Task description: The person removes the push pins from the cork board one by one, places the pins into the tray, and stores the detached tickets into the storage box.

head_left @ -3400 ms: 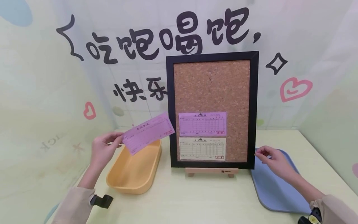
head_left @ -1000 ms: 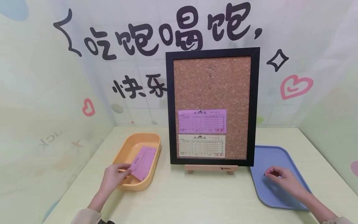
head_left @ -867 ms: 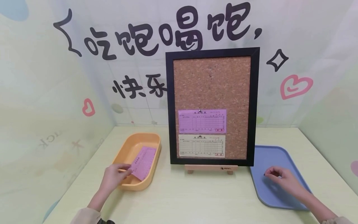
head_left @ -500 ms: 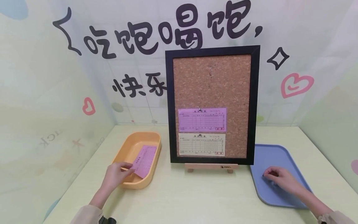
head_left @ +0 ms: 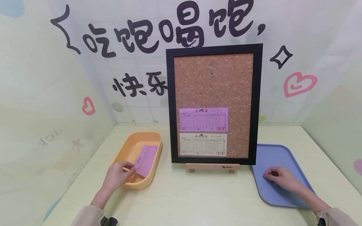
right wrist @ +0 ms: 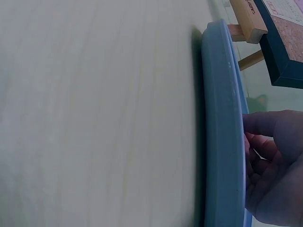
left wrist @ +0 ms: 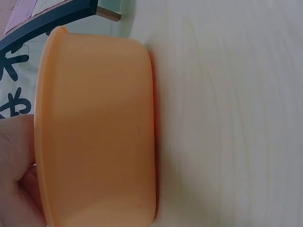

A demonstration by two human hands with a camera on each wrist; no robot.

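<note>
My left hand (head_left: 120, 174) pinches the near end of a pink slip (head_left: 147, 159) that leans inside the orange tray (head_left: 133, 142). The left wrist view shows only the orange tray's outer wall (left wrist: 94, 132) and part of my left hand (left wrist: 14, 161). My right hand (head_left: 275, 176) rests on the blue tray (head_left: 282, 153) with its fingers curled and tips down. In the right wrist view the right hand (right wrist: 274, 165) curls over the blue tray's rim (right wrist: 220, 118). Nothing shows plainly between its fingers.
A black-framed cork board (head_left: 213, 81) stands on a wooden easel (head_left: 212, 166) between the trays. A pink slip (head_left: 203, 119) is pinned to it above a cream slip (head_left: 203, 144). Decorated walls close the table's back and sides.
My left hand brought the pink slip down from beside the board into the orange tray. My right hand dropped from the board's right edge onto the blue tray. Over the last second both hands barely moved.
</note>
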